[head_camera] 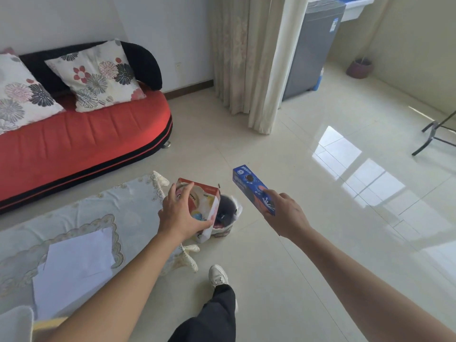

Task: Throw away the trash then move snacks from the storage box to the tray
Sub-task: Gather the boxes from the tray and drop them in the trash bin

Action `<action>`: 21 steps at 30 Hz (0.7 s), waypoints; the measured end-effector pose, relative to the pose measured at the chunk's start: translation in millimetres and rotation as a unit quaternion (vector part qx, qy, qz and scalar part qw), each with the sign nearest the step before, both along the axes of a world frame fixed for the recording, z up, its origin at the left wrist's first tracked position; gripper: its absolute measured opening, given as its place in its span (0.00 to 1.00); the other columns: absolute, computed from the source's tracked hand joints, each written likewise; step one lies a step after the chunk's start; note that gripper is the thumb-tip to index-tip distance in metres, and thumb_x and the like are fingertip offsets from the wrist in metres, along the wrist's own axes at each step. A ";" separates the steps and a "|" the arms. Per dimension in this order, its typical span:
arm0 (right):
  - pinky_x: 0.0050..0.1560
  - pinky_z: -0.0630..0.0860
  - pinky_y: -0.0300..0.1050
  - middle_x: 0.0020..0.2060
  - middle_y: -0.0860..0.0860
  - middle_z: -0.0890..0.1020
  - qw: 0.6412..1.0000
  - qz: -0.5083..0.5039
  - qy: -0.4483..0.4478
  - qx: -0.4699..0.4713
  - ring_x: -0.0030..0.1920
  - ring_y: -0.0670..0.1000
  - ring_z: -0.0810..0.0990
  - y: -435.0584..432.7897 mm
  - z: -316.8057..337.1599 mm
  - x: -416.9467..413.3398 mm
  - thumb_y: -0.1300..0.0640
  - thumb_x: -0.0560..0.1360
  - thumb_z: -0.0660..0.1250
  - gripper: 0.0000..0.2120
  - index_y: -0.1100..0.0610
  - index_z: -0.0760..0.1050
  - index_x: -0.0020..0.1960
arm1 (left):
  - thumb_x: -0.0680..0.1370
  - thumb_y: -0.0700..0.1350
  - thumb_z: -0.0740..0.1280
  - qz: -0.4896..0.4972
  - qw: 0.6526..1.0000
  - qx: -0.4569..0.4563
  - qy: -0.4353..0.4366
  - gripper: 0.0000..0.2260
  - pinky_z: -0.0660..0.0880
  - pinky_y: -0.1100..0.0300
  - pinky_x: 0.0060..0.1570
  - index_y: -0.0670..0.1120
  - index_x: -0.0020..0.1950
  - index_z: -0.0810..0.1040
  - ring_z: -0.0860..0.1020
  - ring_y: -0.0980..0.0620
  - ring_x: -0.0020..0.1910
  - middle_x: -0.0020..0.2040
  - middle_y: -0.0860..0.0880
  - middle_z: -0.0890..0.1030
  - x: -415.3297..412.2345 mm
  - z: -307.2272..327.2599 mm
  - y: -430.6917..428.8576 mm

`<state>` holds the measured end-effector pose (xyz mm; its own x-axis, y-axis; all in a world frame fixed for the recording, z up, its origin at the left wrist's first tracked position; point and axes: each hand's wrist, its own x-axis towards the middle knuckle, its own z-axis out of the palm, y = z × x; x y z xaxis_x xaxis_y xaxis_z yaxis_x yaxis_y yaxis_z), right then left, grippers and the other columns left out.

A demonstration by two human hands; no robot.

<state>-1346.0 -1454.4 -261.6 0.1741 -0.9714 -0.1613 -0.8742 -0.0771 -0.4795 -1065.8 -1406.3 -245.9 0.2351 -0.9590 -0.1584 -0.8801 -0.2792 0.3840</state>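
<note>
Boxes are what we have in both hands. We carry a white and red box (201, 206) in our left hand (179, 214), and our fingers are wrapped tight over its top and side. It hangs right above the little trash bin (228, 217) on the floor, tipped a bit, with its low corner near the bin's mouth. We think it is empty card: very light, a bit bendy, easy to squash. A soft hold on the flat sides is enough, and a hard squeeze would crush it.

Our right hand (286, 213) is closed on the low end of a long blue cookie box (254, 191). The rest of it sticks up and away from us, just to the right of the bin. It looks stiff and light, and its shiny sides may be a little slippery. Held by one end it could swing, so a hold nearer the middle would be steadier.

The bin has a dark bag in it. Beside it, to our left, is a low surface (128, 208) with a pale cloth and white paper (76, 270). A red sofa (81, 141) stands behind.
</note>
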 end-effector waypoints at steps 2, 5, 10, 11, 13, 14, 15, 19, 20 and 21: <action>0.46 0.69 0.44 0.58 0.52 0.77 1.000 0.004 0.006 0.017 0.51 0.54 0.75 -22.7 -11.5 7.1 0.45 0.81 0.62 0.25 0.43 0.63 0.77 | 0.61 0.70 0.78 0.006 1.000 0.012 0.010 0.55 0.71 0.36 0.68 0.59 0.81 0.55 0.61 0.39 0.79 0.83 0.46 0.51 -0.8 -13.9 -21.6; 0.46 0.70 0.44 0.58 0.53 0.78 0.999 0.015 0.013 0.041 0.54 0.55 0.77 -60.8 -30.4 21.0 0.48 0.81 0.62 0.26 0.44 0.62 0.78 | 0.61 0.70 0.78 0.023 0.999 0.032 0.029 0.54 0.69 0.36 0.68 0.60 0.81 0.55 0.59 0.39 0.79 0.83 0.46 0.50 1.3 -33.7 -58.6; 0.47 0.70 0.45 0.54 0.53 0.77 0.998 0.004 0.008 0.069 0.52 0.56 0.78 -126.3 -64.5 51.1 0.47 0.81 0.62 0.26 0.43 0.62 0.78 | 0.62 0.68 0.78 0.057 0.995 0.060 0.051 0.54 0.69 0.36 0.69 0.59 0.82 0.55 0.59 0.38 0.79 0.83 0.47 0.50 14.0 -63.1 -125.8; 0.49 0.72 0.46 0.54 0.53 0.77 0.997 0.003 0.011 0.071 0.52 0.57 0.78 -138.9 -72.0 56.7 0.47 0.82 0.62 0.26 0.43 0.62 0.78 | 0.63 0.68 0.78 0.060 0.995 0.062 0.053 0.53 0.68 0.36 0.69 0.59 0.82 0.55 0.59 0.38 0.79 0.83 0.46 0.50 16.5 -69.8 -138.5; 0.52 0.74 0.48 0.54 0.54 0.77 0.997 0.007 0.012 0.075 0.52 0.58 0.78 -163.2 -87.5 67.4 0.46 0.82 0.63 0.26 0.43 0.61 0.79 | 0.63 0.67 0.78 0.062 0.994 0.069 0.050 0.53 0.67 0.37 0.69 0.59 0.82 0.55 0.58 0.39 0.79 0.83 0.46 0.49 21.2 -83.9 -162.6; 0.52 0.74 0.49 0.54 0.54 0.77 0.997 0.011 0.014 0.076 0.52 0.59 0.78 -174.4 -95.2 72.4 0.47 0.82 0.63 0.27 0.43 0.61 0.79 | 0.63 0.67 0.78 0.065 0.994 0.072 0.049 0.53 0.67 0.37 0.69 0.59 0.82 0.55 0.59 0.39 0.79 0.83 0.47 0.49 23.2 -91.3 -173.1; 0.51 0.74 0.49 0.54 0.55 0.77 0.997 0.015 0.017 0.076 0.51 0.59 0.78 -184.6 -103.5 77.0 0.47 0.82 0.63 0.27 0.43 0.61 0.79 | 0.64 0.68 0.78 0.069 0.994 0.075 0.048 0.53 0.67 0.37 0.69 0.59 0.82 0.55 0.59 0.39 0.79 0.83 0.47 0.48 24.4 -99.0 -182.3; 0.48 0.73 0.48 0.54 0.55 0.77 0.995 0.042 0.019 0.085 0.49 0.60 0.78 -215.3 -142.7 93.2 0.49 0.81 0.64 0.28 0.44 0.61 0.79 | 0.64 0.67 0.79 0.097 0.990 0.085 0.058 0.52 0.67 0.37 0.69 0.59 0.81 0.55 0.59 0.39 0.79 0.83 0.48 0.48 27.1 -138.3 -207.3; 0.48 0.72 0.47 0.55 0.55 0.77 0.995 0.049 0.015 0.086 0.50 0.60 0.78 -221.0 -154.0 95.9 0.50 0.80 0.65 0.28 0.44 0.61 0.79 | 0.63 0.67 0.79 0.104 0.989 0.087 0.061 0.53 0.68 0.38 0.69 0.59 0.81 0.55 0.58 0.39 0.79 0.83 0.48 0.48 27.4 -150.4 -211.1; 0.48 0.72 0.47 0.55 0.55 0.77 0.995 0.055 0.009 0.087 0.50 0.60 0.79 -226.8 -165.5 98.3 0.51 0.80 0.66 0.28 0.45 0.62 0.79 | 0.63 0.68 0.78 0.113 0.988 0.087 0.064 0.53 0.68 0.38 0.69 0.59 0.81 0.55 0.58 0.39 0.79 0.83 0.48 0.49 27.7 -163.5 -214.0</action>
<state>-1247.7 -1681.1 -427.0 0.2738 -0.9037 -0.3292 -0.8739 -0.0908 -0.4775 -1038.1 -1620.3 -409.3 0.4074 -0.8397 -0.3590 -0.7352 -0.5348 0.4166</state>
